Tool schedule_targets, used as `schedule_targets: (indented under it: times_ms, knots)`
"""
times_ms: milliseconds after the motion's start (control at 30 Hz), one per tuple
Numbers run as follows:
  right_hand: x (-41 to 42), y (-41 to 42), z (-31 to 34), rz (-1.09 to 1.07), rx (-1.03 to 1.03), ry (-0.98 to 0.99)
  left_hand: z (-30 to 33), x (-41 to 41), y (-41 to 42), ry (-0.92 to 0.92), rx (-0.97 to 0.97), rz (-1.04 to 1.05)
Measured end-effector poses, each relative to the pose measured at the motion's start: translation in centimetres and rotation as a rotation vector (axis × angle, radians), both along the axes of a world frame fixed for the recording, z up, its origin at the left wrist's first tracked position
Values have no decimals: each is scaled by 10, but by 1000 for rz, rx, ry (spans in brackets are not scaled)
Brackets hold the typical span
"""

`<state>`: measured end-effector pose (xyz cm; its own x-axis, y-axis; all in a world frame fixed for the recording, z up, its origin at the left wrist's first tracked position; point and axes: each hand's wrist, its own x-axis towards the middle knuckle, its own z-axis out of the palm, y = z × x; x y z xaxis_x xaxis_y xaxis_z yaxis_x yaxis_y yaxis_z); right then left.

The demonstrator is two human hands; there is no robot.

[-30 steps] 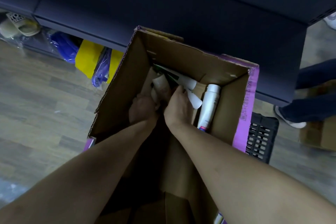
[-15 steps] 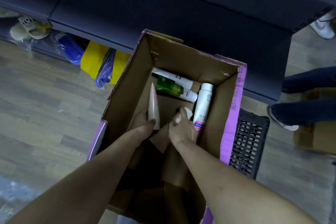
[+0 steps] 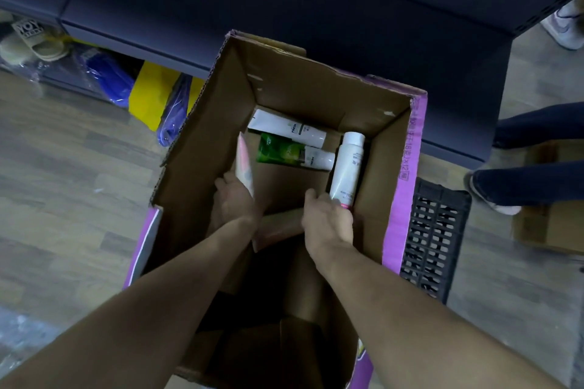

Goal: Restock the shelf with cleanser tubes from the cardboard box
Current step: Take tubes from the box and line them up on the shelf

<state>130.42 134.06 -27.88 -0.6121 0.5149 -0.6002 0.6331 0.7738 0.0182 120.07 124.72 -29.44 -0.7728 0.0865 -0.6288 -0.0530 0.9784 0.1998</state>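
The open cardboard box, purple on the outside, stands on the floor in front of the dark, bare shelf. On its bottom lie a white cleanser tube and a green one. A tall white tube leans against the right wall. My left hand grips a pink-and-white tube upright by the left wall. My right hand curls round the lower, pink-tipped end of the tall white tube. Both forearms reach down into the box.
A black plastic crate sits right of the box. Another person's legs and a second carton are at the far right. Yellow and blue bags and sandals lie under the shelf at left.
My right hand has moved right, from the middle of the box to the tall white tube's lower end. My left hand still holds the pink-and-white tube, now slightly further back.
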Motion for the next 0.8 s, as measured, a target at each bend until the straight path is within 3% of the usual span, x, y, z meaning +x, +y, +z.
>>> schedule_targets:
  times_ms: [100, 200, 267, 367, 500, 533, 700, 800]
  knots:
    - [6, 1, -1, 260, 6, 74, -1, -1, -1, 18, 14, -69]
    - [9, -3, -3, 421, -95, 60, 0, -2, -9, -16, 188, -58]
    - [9, -3, -4, 342, -111, 6, 3, -7, -17, -50, 294, -20]
    - [14, -7, -1, 161, -141, -78, 5, -9, -18, -55, 277, 3]
    - [19, -4, 6, -553, -252, -54, 6, 0, -5, -25, 34, -50]
    - [19, -2, 7, -640, -263, -33, 5, 2, -2, -35, -30, -69]
    - [12, -3, 7, -612, -341, 47, -6, 1, 0, 33, -144, -207]
    - [11, -9, 7, -655, -376, 79, -6, -4, -1, -77, -101, -115]
